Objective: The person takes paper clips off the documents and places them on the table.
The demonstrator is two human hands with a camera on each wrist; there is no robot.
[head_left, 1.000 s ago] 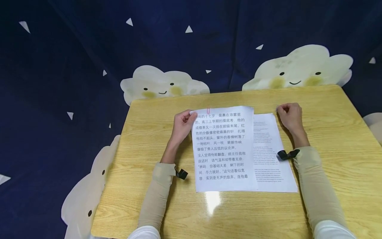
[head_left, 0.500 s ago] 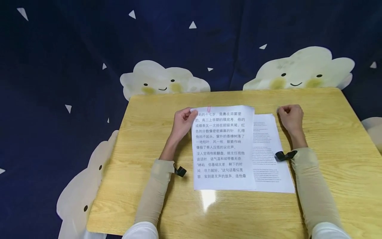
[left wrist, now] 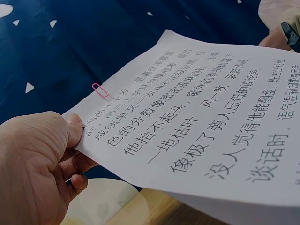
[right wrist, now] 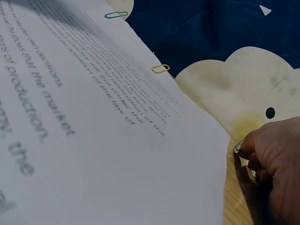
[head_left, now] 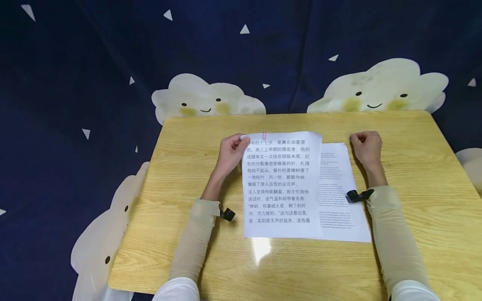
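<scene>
My left hand (head_left: 230, 155) pinches the top left corner of a printed sheet with large Chinese text (head_left: 280, 184). A pink paper clip (left wrist: 100, 90) grips the sheet's top edge, close to my thumb. In the head view this sheet partly covers another printed sheet with small English text (head_left: 340, 196). Along one edge of the English sheet, the right wrist view has a green paper clip (right wrist: 116, 15) and a yellow paper clip (right wrist: 160, 69). Just off that sheet's corner, my right hand (head_left: 367, 150) pinches a blue paper clip (right wrist: 237, 146) between thumb and finger.
A light wooden table (head_left: 180, 167) lies under the papers. Behind it hangs a dark blue curtain (head_left: 211, 42) with white triangles and smiling clouds. Each wrist wears a small black camera.
The view has shifted slightly. Both hands keep their grips, and the sheets stay in nearly the same place.
</scene>
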